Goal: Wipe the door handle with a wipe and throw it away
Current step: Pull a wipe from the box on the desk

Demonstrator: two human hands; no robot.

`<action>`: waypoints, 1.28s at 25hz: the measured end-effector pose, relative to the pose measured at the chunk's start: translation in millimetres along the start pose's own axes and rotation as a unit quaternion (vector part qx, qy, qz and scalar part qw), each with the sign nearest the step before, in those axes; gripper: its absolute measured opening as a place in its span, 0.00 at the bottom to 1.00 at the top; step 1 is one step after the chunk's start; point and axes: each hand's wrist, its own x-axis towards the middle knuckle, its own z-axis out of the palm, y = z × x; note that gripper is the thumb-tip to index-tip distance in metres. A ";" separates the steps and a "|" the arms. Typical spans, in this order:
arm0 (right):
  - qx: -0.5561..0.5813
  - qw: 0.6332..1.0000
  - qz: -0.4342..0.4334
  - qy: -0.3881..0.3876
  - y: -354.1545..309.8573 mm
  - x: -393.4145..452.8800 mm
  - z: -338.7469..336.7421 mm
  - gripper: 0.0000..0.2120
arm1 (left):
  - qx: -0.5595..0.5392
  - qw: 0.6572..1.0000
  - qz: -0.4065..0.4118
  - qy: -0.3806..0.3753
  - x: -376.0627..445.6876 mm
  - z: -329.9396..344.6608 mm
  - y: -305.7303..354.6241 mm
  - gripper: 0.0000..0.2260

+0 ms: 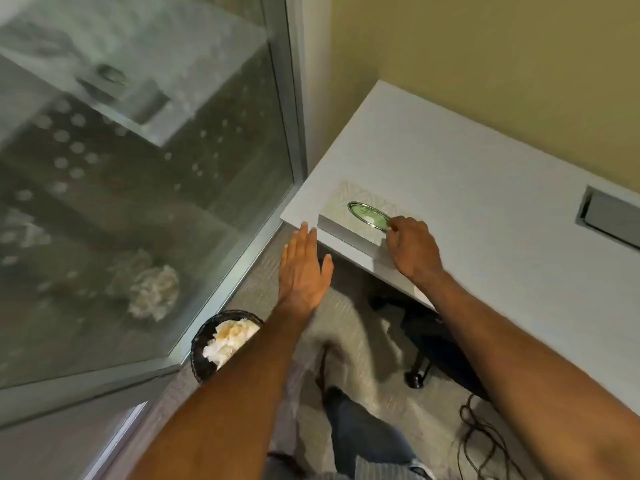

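A flat white box of wipes point(349, 221) with a green oval opening lies at the near left corner of a white desk point(467, 174). My right hand point(412, 247) rests on the box's right end, fingertips pinched at the rim of the oval opening; whether a wipe is between them I cannot tell. My left hand point(303, 268) hovers flat with fingers apart just left of the box, holding nothing. A black mesh waste bin point(202, 355) with crumpled white wipes in it stands on the floor below my left forearm. The door handle is not in view.
A glass wall with a metal frame point(298, 133) rises to the left, reflecting the desk and the bin. A grey cable hatch point(609, 214) sits in the desk at the right. Under the desk are a black chair base point(420, 372) and loose cables point(485, 431). My leg shows below.
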 end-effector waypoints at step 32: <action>0.157 0.980 -0.075 -0.100 24.6 91.2 18.9 0.02 | 0.035 0.998 0.045 -0.037 86.3 43.6 20.4 0.28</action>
